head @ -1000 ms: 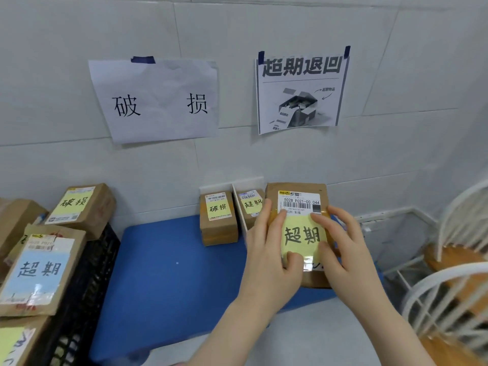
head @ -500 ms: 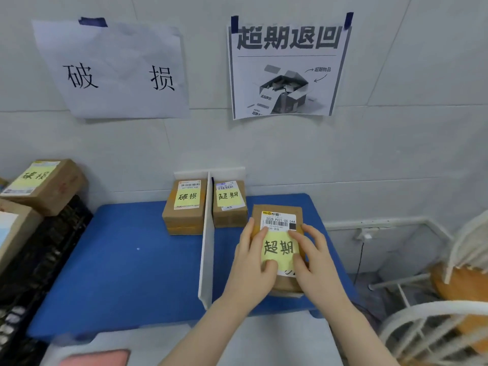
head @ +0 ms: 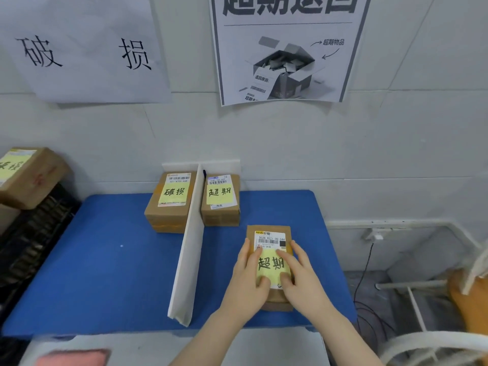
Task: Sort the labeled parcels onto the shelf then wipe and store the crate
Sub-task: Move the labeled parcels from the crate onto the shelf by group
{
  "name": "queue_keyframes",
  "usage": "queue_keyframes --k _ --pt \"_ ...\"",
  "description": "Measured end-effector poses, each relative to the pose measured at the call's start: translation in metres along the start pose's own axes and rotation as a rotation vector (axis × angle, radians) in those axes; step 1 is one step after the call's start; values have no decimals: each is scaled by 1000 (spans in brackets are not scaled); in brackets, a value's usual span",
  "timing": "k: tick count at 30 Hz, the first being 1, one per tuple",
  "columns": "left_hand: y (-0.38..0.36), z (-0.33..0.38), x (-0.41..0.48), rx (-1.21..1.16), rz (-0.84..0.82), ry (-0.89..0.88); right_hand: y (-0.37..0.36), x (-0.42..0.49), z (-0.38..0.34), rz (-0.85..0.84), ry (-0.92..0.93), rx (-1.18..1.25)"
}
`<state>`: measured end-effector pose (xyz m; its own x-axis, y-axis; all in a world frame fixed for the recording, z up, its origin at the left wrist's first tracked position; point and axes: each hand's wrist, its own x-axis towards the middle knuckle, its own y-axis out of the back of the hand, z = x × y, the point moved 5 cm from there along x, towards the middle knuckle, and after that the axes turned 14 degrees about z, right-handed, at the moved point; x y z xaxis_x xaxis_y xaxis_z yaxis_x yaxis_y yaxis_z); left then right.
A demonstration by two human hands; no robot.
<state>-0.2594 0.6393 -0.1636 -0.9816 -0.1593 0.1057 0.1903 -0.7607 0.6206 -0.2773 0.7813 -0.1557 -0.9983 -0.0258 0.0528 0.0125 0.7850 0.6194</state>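
A brown parcel (head: 269,235) with a yellow note reading 超期 lies on the blue shelf (head: 111,265), right of the white divider (head: 188,249). My left hand (head: 248,278) and my right hand (head: 301,278) grip its two sides, thumbs on top. Behind it stands another 超期 parcel (head: 220,200) against the wall. Left of the divider sits a 破损 parcel (head: 170,202). At the far left, the black crate (head: 31,241) carries one more brown parcel (head: 29,175).
Two wall signs hang above: 破损 sign (head: 84,51) on the left, 超期退回 poster (head: 287,48) on the right. A pink cloth (head: 74,358) lies at the bottom left. White chair parts (head: 435,342) and a cable (head: 364,276) stand to the right.
Both hands brought the parcel down and forward onto the right section of the blue shelf. The view has moved closer and tilted down.
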Motion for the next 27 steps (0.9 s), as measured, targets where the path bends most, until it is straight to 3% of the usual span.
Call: queue_keyframes --k 6,11,20,27 --pt "-10 -4 6 234 30 -86 -8 14 10 -65 -28 -66" --pt "-12 0 61 300 19 -57 -12 69 1 -59 -19 -76" --pt "-11 13 153 731 -12 -172 -25 150 -9 -73 -37 -73" --pt "-11 -3 186 673 -54 -46 -36 191 -16 -98 -26 -76"
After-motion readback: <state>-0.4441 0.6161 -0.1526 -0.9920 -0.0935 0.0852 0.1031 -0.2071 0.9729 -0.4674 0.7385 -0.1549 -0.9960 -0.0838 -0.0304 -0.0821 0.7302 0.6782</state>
